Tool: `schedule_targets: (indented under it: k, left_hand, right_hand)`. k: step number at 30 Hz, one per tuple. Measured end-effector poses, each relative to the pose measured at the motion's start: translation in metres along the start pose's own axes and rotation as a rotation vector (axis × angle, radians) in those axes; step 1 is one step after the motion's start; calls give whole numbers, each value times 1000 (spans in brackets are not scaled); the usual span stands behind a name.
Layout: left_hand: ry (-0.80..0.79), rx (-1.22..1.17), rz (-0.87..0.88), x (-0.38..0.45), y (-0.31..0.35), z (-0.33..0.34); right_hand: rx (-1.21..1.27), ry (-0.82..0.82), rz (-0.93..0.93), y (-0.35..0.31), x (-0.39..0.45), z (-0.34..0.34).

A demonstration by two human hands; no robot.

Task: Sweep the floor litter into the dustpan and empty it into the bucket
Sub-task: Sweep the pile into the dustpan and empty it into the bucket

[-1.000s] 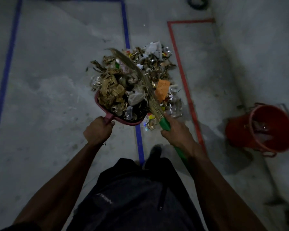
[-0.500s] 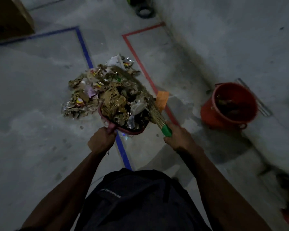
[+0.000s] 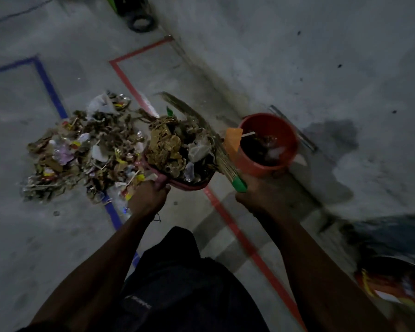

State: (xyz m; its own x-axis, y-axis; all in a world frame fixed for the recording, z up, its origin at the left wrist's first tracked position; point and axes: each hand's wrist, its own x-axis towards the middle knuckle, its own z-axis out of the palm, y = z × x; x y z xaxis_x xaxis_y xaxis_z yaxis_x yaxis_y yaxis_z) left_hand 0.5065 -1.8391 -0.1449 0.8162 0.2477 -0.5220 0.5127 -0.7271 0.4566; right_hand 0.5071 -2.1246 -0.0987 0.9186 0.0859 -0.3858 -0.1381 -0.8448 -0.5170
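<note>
From the head camera, the concrete floor (image 3: 46, 248) runs bare to the left and toward the viewer, while a grey wall (image 3: 321, 56) closes the right side, meeting the floor along a line that slants down past the bucket. A blue tape line (image 3: 49, 86) and a red tape line (image 3: 237, 232) cross the floor; the red one passes under the dustpan and between the two forearms. The litter pile (image 3: 82, 152) spreads over the blue line to the left of the dustpan, its near edge just beside the left hand. The left hand (image 3: 147, 200) grips the handle of the red dustpan (image 3: 189, 184), which is heaped with crumpled brown paper and clear wrappers. The right hand (image 3: 259, 196) is curled round the green handle of the broom (image 3: 222, 155), whose straw bristles lie against the right side of the load in the pan. The orange bucket (image 3: 268, 142) stands at the foot of the wall, just right of the pan and directly beyond the right hand, already holding some rubbish. An orange scrap (image 3: 233, 138) sits between the bristles and the bucket rim. A dark ring (image 3: 140, 22) lies far off by the wall, and a blurred orange object (image 3: 393, 283) shows at the lower right.
</note>
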Motion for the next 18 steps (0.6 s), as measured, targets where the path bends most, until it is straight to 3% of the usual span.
schedule_targets:
  k: [8,14,18]
  left_hand:
    - [-41,85,43,71,117,58]
    - [-80,145,48,132,188,96]
    - [-59,213,50,156,225,112]
  right_hand:
    - [145,46,112,98,71,-44]
    - [-36,76,148,150,133,-79]
    - [46,16,214,175,157,-100]
